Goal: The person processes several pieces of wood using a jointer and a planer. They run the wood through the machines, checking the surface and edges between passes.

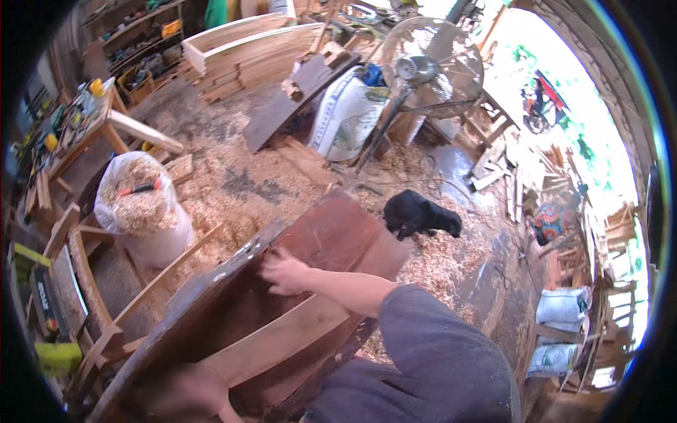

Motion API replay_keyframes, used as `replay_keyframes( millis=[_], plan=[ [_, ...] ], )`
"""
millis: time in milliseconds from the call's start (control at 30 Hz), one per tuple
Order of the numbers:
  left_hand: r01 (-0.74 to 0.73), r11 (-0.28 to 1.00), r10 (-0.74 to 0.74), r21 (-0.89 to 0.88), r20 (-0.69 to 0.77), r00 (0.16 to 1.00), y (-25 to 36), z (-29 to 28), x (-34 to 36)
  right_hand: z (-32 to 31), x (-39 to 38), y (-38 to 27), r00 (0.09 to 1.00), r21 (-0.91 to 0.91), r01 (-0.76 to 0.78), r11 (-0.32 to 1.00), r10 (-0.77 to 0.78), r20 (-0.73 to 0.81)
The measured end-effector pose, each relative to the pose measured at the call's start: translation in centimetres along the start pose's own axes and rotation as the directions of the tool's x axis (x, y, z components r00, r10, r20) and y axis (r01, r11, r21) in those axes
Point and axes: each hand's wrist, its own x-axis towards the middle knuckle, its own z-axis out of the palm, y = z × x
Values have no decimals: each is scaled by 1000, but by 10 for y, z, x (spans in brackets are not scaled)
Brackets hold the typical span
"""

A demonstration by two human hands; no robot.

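Observation:
A light wooden board (282, 340) lies at a slant across a large reddish-brown wooden piece (331, 236) with raised dark edges. My right hand (284, 273) rests on the brown surface beyond the board, fingers apart, its arm reaching over from the right. At the lower left, my left hand (185, 391) is beside the board's near end. Blur covers its fingers, so whether it grips the board is not visible.
A black dog (419, 213) stands just past the brown piece. Left is a white sack of shavings (147, 233) with an orange-and-black tool (141, 188) on top. A large fan (431, 67), a filled white sack (345, 116) and stacked planks (247, 63) stand farther off. Shavings cover the floor.

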Motion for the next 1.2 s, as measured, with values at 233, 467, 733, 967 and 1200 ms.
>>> replay_keyframes(
  millis=[233, 467, 733, 967, 1200],
  plan=[
    [123, 985, -136, 124, 101, 986, 49, -32, 2, -2, -170, 26, 935, 153, 204, 967, -146, -322],
    [291, 950, -298, -112, -53, 953, 47, -18, 20, 15, -141, 21, 805, 63, 581, 812, -561, -194],
    [370, 927, -371, 66, -9, 929, 30, 35, 67, 35, -102, 42, 770, -28, 624, 781, -621, -148],
    [232, 903, -382, 362, 427, 820, 7, 17, 122, -37, 39, 14, 651, 79, 757, 649, -739, -173],
    [438, 898, -428, -33, 161, 890, 90, -8, 116, -39, 1, 37, 786, -67, 610, 789, -614, -70]
  ],
)
